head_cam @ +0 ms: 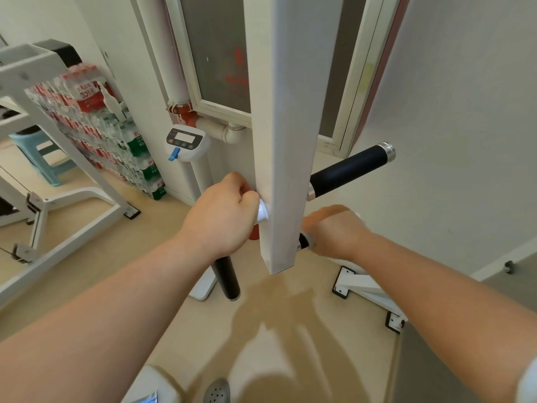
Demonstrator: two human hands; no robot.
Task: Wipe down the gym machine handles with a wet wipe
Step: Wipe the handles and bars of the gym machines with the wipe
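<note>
We see the left hand (223,216) clenched round the left handle (228,279), grasping it right against the white post (279,141). A glossy white bit shows between fist and post; we cannot tell what it is. The handle's black grip runs out of the fist toward 6 o'clock and ends above the floor (130,271).

The right hand (334,231) sits at 3 o'clock of the post's lower end, blurred. Its fingers curl over the right handle (303,240), of which only a short black stub shows between hand and post. A sliver of white peeks out at the hand's 1 o'clock edge. The blur keeps us from telling whether it is the wipe, so we cannot place the wipe with certainty.

A third, top handle (348,170) juts from the post toward 2 o'clock, above the right hand and apart from it, black with chrome rings at both ends. No hand touches it.

At 5 o'clock of the post a white base bracket (366,292) lies on the floor. At 10 o'clock of the left hand stands a scale (187,142) with a small display on a white column. Farther toward 9 o'clock, packs of water bottles (96,117) are stacked along the wall, with a blue stool (37,152) and a white machine frame (58,199) beyond. A window (220,53) sits behind the post at 12 o'clock.
</note>
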